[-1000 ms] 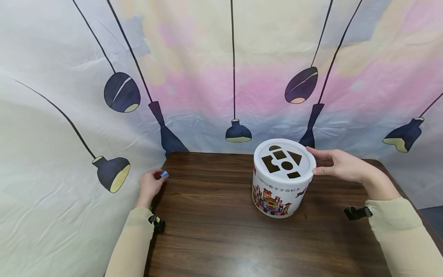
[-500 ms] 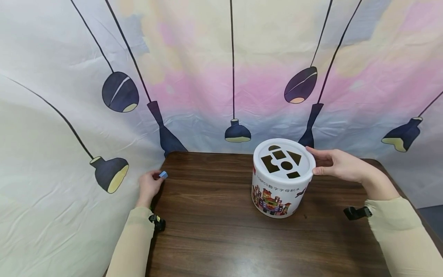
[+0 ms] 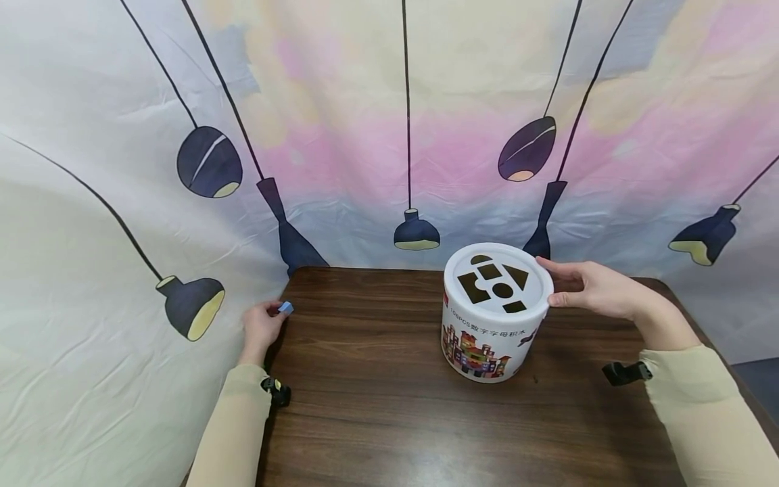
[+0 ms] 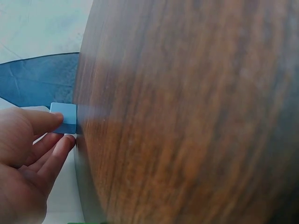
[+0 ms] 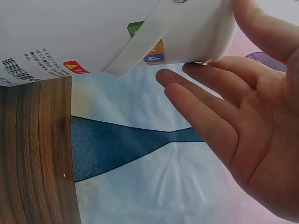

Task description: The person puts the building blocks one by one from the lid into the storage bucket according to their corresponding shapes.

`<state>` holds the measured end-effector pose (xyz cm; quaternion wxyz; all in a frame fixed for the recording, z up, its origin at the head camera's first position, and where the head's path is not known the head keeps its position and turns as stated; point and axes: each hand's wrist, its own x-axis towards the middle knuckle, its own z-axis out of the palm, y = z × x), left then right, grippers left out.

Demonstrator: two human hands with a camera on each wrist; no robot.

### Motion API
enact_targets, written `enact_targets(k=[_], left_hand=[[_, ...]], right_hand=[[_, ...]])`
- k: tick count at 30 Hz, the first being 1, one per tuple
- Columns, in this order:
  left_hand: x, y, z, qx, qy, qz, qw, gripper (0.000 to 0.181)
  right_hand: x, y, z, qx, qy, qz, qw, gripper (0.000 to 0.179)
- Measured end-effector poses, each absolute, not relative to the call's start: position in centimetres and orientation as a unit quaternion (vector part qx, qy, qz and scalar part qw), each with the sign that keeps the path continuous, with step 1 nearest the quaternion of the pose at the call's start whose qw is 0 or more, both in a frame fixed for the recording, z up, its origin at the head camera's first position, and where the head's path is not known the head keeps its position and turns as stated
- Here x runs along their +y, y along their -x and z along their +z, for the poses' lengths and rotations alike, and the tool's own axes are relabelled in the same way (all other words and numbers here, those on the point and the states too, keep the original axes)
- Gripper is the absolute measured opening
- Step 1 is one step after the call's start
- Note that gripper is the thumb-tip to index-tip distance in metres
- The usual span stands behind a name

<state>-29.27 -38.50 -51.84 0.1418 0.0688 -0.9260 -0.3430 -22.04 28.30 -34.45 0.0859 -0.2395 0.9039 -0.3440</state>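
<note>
At the table's left edge, my left hand point(image 3: 262, 327) pinches a small light-blue block point(image 4: 64, 116) between thumb and fingers. The left wrist view puts the block right beside the wooden edge; whether they touch, I cannot tell. A white toy-block bucket point(image 3: 481, 345) stands upright on the table, right of the middle. Its white lid point(image 3: 470, 262) has several cut-out shapes, among them a triangle, a circle and a square. My right hand point(image 3: 608, 289) holds the lid's right rim, thumb at the front and fingers behind. Two fingers hang free below the bucket's side in the right wrist view.
The dark brown wooden table point(image 3: 377, 392) lies under the bucket and runs to a cloth backdrop point(image 3: 347, 135) printed with hanging lamps. A white carrying handle point(image 5: 140, 46) hangs along the bucket's side. A small wrist camera point(image 3: 627, 373) sits on the right forearm.
The head view has drifted very slightly. Both hands keep their holds, and the bucket stands where it was. The blue block is tilted a little differently than one second ago.
</note>
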Motion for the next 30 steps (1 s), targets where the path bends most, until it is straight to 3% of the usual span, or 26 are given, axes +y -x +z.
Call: enact_targets(k=[30], left_hand=[[-37.3, 28.9, -50.7, -0.913, -0.082, -0.371, 0.146, 0.031]], right_hand=[[28.2, 22.1, -34.5, 0.889, 0.229, -0.381, 0.108, 0.082]])
